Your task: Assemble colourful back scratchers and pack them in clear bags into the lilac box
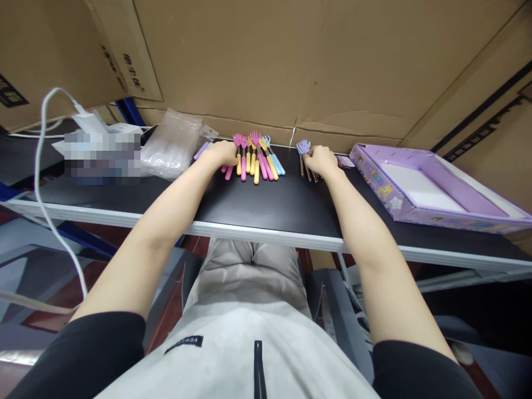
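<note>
Your left hand (220,152) lies palm down at the left edge of the spread of hand-headed sticks (260,163), at about 12 o'clock on the black table (270,205). Its fingers are bent down onto the nearest pink handles. You cannot tell whether they hold one.

Your right hand (322,160) sits at 1 o'clock, fingers curled over the metal shafts of a small bunch (303,148). It touches them, but the grip itself is hidden.

The spread holds about ten sticks with pink, yellow and blue handles. They overlap, so the count is not exact. One lilac stick (201,149) lies alone, just left of your left hand. The small bunch shows two or three shafts, with blue and lilac heads.

Around you there is one purple box tray (374,177) at 2 o'clock, near your right hand, with one small purple card (344,161) between them. One clear plastic bag (170,147) lies at 11 o'clock, near your left hand. Farther out at 10 o'clock are one white charger (89,123), a blurred thing (102,158) and one white cable (39,166) looping down off the table edge. A cardboard wall (291,66) stands right behind the sticks and closes off the far side.
</note>
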`<state>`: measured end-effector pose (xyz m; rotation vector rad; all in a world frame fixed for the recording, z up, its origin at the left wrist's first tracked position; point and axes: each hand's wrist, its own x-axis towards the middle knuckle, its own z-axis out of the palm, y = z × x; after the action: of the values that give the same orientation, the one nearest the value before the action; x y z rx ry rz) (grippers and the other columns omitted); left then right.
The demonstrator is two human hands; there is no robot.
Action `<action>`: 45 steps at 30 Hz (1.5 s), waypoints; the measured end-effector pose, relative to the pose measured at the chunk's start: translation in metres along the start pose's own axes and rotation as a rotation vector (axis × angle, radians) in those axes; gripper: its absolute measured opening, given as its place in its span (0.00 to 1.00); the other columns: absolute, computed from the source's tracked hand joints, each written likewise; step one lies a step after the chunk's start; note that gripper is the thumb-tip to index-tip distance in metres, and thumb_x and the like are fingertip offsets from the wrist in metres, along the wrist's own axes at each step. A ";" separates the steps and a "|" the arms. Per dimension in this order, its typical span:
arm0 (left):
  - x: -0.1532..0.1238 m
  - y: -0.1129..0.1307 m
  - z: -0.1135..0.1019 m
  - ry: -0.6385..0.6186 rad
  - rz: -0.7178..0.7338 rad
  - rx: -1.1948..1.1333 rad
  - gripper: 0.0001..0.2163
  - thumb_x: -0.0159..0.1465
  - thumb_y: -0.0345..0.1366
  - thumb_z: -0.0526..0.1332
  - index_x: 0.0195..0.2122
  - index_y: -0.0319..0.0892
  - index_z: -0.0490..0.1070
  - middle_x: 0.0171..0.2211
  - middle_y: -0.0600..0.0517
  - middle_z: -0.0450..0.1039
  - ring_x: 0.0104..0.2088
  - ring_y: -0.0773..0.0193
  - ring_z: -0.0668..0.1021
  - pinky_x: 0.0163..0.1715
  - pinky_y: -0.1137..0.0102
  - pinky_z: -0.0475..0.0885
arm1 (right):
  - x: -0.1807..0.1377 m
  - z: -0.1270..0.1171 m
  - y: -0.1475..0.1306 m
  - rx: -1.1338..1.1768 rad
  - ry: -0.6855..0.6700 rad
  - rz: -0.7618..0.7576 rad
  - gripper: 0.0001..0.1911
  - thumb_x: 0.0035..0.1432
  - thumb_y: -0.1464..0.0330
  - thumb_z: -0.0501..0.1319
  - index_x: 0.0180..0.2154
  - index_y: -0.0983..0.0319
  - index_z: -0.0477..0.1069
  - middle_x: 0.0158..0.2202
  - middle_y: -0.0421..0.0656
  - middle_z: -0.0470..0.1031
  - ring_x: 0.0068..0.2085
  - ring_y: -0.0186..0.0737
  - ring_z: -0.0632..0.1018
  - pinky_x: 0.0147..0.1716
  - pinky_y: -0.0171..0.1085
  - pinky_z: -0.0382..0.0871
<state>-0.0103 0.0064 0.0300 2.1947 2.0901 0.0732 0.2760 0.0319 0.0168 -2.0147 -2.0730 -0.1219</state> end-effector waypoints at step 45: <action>0.005 0.007 0.034 0.435 0.398 -0.254 0.10 0.74 0.39 0.57 0.50 0.41 0.72 0.36 0.45 0.78 0.41 0.53 0.81 0.44 0.66 0.71 | -0.018 0.003 -0.032 0.112 0.235 -0.680 0.23 0.70 0.64 0.55 0.63 0.60 0.70 0.68 0.58 0.70 0.68 0.61 0.68 0.65 0.60 0.61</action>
<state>0.0007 0.0093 -0.0030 2.5555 1.6454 0.8665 0.2438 0.0140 0.0130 -1.0995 -2.4378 -0.3342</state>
